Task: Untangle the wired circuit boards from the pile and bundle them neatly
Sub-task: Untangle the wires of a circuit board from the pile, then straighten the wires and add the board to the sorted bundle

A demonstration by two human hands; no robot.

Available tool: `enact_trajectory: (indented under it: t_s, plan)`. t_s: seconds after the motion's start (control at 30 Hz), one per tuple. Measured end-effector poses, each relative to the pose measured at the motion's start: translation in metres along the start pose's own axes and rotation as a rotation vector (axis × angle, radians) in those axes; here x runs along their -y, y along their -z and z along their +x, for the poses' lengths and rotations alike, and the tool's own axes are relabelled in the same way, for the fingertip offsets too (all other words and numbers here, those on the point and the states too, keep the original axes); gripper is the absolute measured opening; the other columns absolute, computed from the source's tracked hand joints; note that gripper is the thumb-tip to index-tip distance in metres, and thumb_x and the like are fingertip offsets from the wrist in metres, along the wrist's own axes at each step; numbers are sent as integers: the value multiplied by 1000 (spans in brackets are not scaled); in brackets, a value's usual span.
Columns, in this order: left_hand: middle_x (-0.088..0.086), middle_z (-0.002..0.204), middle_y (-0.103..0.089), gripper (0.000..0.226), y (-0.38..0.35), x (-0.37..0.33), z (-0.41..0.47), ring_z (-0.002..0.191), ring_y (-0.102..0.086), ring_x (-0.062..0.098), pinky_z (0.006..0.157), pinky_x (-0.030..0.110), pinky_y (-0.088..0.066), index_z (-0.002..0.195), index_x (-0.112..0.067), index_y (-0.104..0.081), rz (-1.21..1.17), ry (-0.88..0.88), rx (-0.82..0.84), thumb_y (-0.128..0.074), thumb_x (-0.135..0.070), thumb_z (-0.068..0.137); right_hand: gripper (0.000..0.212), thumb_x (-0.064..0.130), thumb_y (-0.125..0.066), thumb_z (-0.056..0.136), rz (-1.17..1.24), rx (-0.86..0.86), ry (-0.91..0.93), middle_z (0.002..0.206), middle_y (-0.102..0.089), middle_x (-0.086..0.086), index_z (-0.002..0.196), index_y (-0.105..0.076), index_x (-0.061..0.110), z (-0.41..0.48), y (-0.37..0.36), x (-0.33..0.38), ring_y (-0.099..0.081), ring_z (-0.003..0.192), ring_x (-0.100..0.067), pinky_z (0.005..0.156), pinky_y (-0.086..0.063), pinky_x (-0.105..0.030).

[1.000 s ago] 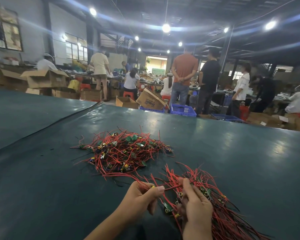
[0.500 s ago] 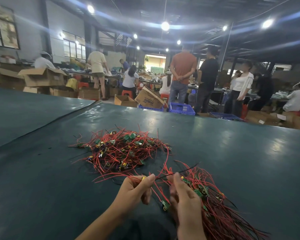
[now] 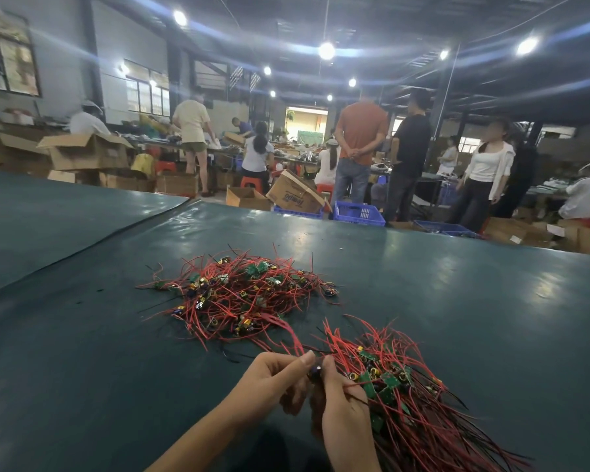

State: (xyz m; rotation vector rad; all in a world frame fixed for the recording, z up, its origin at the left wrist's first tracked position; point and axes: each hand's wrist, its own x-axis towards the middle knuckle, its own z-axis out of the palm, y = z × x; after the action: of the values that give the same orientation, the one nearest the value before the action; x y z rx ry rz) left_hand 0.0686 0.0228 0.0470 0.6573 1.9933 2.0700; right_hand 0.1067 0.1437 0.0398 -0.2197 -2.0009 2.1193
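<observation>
Your left hand [image 3: 273, 379] pinches one wired board [image 3: 315, 372]; your right hand [image 3: 343, 417] grips the bundle [image 3: 409, 413], fanned over the worktop [image 3: 82, 369] beside the pile [image 3: 242, 294]. Within the last second both hands have drawn together: that board looks freed and joining the bundle. Most remains tangled.

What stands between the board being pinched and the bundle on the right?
Nothing visible. The left hand pinches the board right beside the bundle gripped in the right hand; only its red wire trails back toward the pile.
</observation>
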Motion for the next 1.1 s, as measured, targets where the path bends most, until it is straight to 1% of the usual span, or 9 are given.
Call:
enact_trajectory:
  t_s: [0.07, 0.17, 0.27, 0.37, 0.5, 0.63, 0.83, 1.0, 1.1]
  plan:
    - [8, 50, -52, 49, 1, -1, 2, 45, -47, 16, 52, 24, -39, 53, -10, -59, 6, 8, -42, -50, -45, 87, 52, 47, -50, 92, 19, -100, -43, 62, -67, -5, 66, -70, 7, 2, 3, 0, -61, 56, -7, 50, -42, -14]
    - [5, 54, -58, 47, 8, 3, 7, 50, -52, 15, 51, 25, -41, 58, -15, -64, 95, 28, -201, -48, -48, 87, 53, 55, -51, 86, 151, -186, -111, 41, -42, 2, 59, -55, 10, 3, 7, 2, -39, 32, -10, 35, -31, -20]
    - [-9, 67, -60, 33, 26, 19, 9, 65, -54, 9, 60, 24, -44, 70, -21, -65, 531, -83, -426, -54, -42, 92, 53, 52, -45, 93, 366, -222, -148, 41, -34, 3, 60, -49, 12, 7, 11, 6, -23, 29, -8, 34, -18, -16]
    - [-10, 121, -55, 14, 48, 32, 8, 115, -48, 11, 98, 30, -41, 99, -28, -67, 1027, -197, -531, -61, -36, 89, 50, 48, -40, 98, 510, -258, -105, 43, -37, 4, 69, -53, 9, 12, 19, 7, -24, 29, -7, 32, -19, -16]
    - [2, 159, -12, 48, 70, 46, 11, 144, -14, 22, 113, 45, -24, 135, -32, -47, 1222, -14, -534, -54, -44, 89, 42, 45, -38, 101, 574, -281, -58, 47, -40, 6, 89, -59, 11, 14, 26, 5, -25, 31, -6, 31, -22, -18]
    - [0, 161, 10, 62, 83, 55, 14, 147, -4, 22, 114, 46, -21, 147, -34, -29, 1268, 119, -421, -47, -49, 90, 39, 45, -37, 101, 562, -270, -57, 49, -43, 5, 95, -60, 14, 13, 23, 5, -25, 31, -5, 32, -22, -17]
    - [-3, 161, 4, 60, 97, 55, 23, 146, -9, 21, 114, 48, -21, 146, -38, -28, 1320, 193, -326, -42, -55, 91, 42, 46, -35, 101, 561, -268, -64, 48, -44, 4, 95, -62, 14, 14, 21, 2, -25, 31, -6, 32, -22, -17]
    - [-1, 156, -24, 42, 99, 53, 25, 142, -19, 21, 112, 43, -25, 136, -33, -42, 1284, 162, -419, -46, -37, 95, 44, 47, -36, 100, 542, -268, -81, 48, -45, 3, 94, -62, 13, 16, 22, -1, -27, 30, -7, 32, -22, -17]
    - [-4, 133, -49, 30, 102, 50, 24, 123, -39, 18, 102, 36, -35, 122, -24, -51, 1275, 65, -535, -52, -24, 92, 43, 46, -35, 101, 532, -261, -81, 48, -45, 3, 94, -62, 13, 17, 21, -2, -27, 30, -7, 31, -23, -17]
